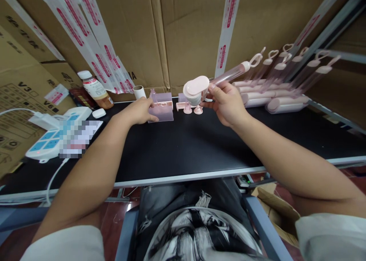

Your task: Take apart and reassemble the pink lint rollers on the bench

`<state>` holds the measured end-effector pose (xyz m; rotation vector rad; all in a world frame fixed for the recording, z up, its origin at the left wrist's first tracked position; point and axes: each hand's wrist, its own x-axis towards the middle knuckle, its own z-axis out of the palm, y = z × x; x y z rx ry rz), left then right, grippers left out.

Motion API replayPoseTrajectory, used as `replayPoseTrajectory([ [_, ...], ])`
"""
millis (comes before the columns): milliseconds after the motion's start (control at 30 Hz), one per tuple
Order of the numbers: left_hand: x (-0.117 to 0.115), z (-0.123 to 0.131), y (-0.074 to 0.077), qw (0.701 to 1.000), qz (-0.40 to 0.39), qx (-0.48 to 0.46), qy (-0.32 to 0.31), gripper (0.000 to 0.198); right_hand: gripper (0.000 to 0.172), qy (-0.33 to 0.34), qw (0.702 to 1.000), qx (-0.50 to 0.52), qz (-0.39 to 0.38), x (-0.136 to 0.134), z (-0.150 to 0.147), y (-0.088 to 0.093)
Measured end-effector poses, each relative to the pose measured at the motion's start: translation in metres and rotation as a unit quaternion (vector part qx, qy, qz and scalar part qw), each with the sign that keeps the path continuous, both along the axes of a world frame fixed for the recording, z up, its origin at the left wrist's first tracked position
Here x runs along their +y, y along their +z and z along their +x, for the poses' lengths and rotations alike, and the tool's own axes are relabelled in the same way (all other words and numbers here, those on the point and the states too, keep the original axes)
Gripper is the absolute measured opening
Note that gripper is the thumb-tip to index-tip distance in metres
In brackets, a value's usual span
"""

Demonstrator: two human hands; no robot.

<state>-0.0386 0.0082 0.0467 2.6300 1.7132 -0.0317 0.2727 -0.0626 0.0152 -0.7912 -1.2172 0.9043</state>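
Observation:
My right hand (227, 102) is closed around a pink lint roller (228, 75), holding it above the black table (183, 146); the roller's white-pink cap end (196, 88) faces me and its clear handle points back right. My left hand (140, 111) rests with curled fingers on a small pink plastic box (162, 107) on the table. Small pink stands (192, 109) sit just beyond, under the held roller.
A row of finished pink rollers (274, 97) lies at the back right. A drink bottle (95, 89), a paper tube (139, 92), a white mouse (98, 113) and a power strip (54, 133) stand at the left. Cardboard boxes (185, 32) wall the back.

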Motion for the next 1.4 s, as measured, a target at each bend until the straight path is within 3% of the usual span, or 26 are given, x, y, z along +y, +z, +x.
replayPoseTrajectory([
  [333, 0.006, -0.004, -0.003, 1.0, 0.015, -0.017, 0.0, 0.068, 0.047, -0.003, 1.0, -0.013, -0.007, 0.0, 0.0, 0.0],
  [433, -0.004, -0.003, 0.006, 0.999, 0.032, -0.027, 0.004, 0.076, 0.051, -0.007, 1.0, -0.008, -0.012, -0.003, -0.003, 0.002],
  [533, -0.025, 0.012, 0.015, 0.989, 0.093, -0.113, -0.037, 0.079, 0.056, 0.009, 0.999, 0.013, -0.037, -0.009, -0.011, 0.002],
  [600, -0.04, 0.029, 0.015, 0.963, 0.089, -0.229, -0.111, 0.087, 0.057, 0.041, 0.997, 0.03, -0.066, -0.017, -0.019, 0.001],
  [667, -0.053, 0.048, 0.009, 0.913, 0.053, -0.357, -0.19, 0.093, 0.057, 0.085, 0.99, 0.049, -0.099, -0.025, -0.028, -0.002],
  [733, -0.06, 0.062, 0.0, 0.856, 0.023, -0.463, -0.228, 0.081, 0.058, 0.129, 0.982, 0.058, -0.123, -0.032, -0.035, -0.005],
  [867, -0.055, 0.067, -0.01, 0.784, 0.002, -0.594, -0.181, 0.065, 0.061, 0.165, 0.978, 0.051, -0.118, -0.034, -0.034, -0.003],
  [1000, -0.039, 0.053, -0.004, 0.736, 0.013, -0.666, -0.118, 0.051, 0.067, 0.128, 0.988, 0.024, -0.08, -0.017, -0.013, 0.004],
  [1200, -0.024, 0.038, 0.008, 0.706, 0.014, -0.705, -0.069, 0.041, 0.062, -0.012, 1.0, -0.016, -0.003, 0.003, 0.009, 0.01],
  [1400, -0.03, 0.039, 0.003, 0.727, -0.056, -0.679, -0.078, 0.052, 0.064, 0.102, 0.992, -0.075, -0.014, -0.011, 0.001, 0.011],
])
